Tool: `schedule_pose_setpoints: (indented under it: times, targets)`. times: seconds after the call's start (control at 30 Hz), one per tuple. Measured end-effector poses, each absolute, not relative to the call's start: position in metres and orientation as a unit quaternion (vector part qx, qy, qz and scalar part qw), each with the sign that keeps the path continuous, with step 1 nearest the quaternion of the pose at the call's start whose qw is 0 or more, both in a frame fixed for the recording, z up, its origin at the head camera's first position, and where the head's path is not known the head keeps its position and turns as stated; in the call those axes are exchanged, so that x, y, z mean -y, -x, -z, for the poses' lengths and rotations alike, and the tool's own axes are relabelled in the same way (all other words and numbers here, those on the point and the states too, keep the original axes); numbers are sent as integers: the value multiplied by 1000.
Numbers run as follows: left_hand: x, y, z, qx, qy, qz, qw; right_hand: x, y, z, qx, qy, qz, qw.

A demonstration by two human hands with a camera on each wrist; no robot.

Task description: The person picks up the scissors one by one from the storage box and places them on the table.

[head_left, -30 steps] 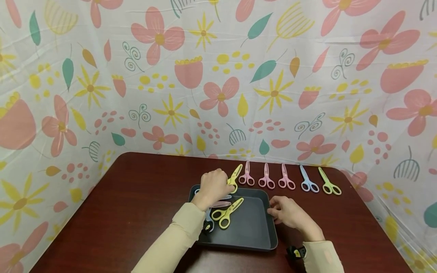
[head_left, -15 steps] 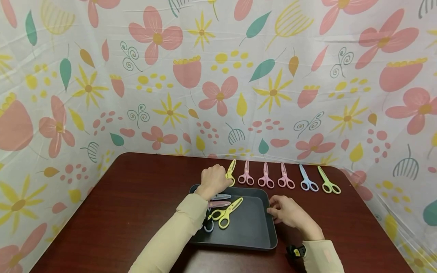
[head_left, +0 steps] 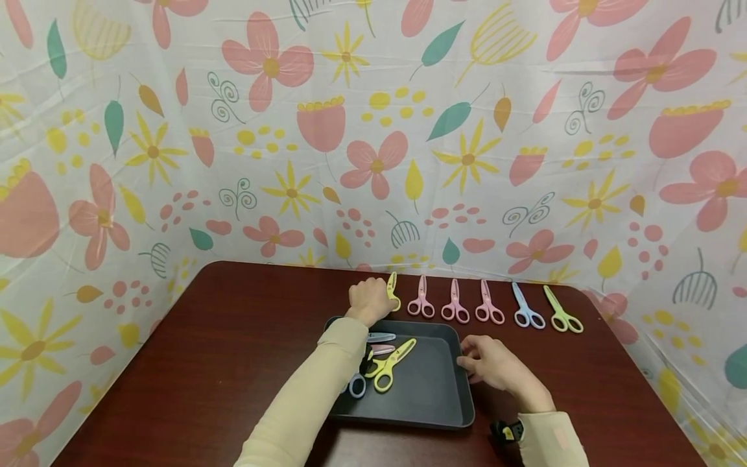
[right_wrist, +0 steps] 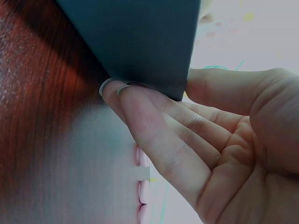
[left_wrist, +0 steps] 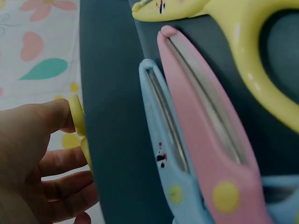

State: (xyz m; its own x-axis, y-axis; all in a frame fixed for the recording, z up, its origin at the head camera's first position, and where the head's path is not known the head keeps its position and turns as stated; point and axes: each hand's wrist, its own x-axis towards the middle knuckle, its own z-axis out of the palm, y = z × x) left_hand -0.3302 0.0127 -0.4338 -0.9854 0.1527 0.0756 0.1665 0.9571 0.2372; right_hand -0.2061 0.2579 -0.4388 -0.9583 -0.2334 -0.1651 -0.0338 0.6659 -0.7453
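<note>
My left hand [head_left: 369,301] is beyond the back edge of the dark tray [head_left: 428,383]. It pinches the handle of a pair of yellow scissors [head_left: 391,284], blade pointing away. In the left wrist view, thumb and forefinger hold the yellow handle [left_wrist: 78,119] just past the tray wall. My right hand [head_left: 493,364] holds the tray's right rim, thumb on the rim and fingers against the outer wall [right_wrist: 145,51]. Inside the tray lie another pair of yellow scissors [head_left: 392,364], pink scissors [left_wrist: 210,126] and blue scissors [left_wrist: 159,121], partly hidden by my left arm.
Along the table's back edge stand in a row several scissors: pink ones [head_left: 421,298], blue scissors [head_left: 525,308] and green scissors [head_left: 561,311]. A flowered cloth [head_left: 373,194] hangs behind the dark red table [head_left: 233,350].
My left hand has carried the yellow scissors back and slightly left, from over the tray's rear edge to the left end of the row, turning them more upright. The right hand stays at the rim.
</note>
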Motion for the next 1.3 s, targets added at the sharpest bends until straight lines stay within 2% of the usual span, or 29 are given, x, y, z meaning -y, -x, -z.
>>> schedule_pose_setpoints:
  times: [0.23, 0.67, 0.9, 1.3]
  targets:
    - [-20, 336, 440, 991, 54, 126, 2, -257, 207, 440, -904, 73, 403, 125]
    - [-30, 344, 452, 992, 36, 121, -4, -258, 205, 441, -904, 77, 404, 121]
    - [-30, 348, 457, 992, 23, 116, -38, -258, 204, 441, -903, 81, 403, 122]
    - [-33, 344, 454, 992, 28, 114, -46, -260, 204, 437, -905, 87, 400, 119]
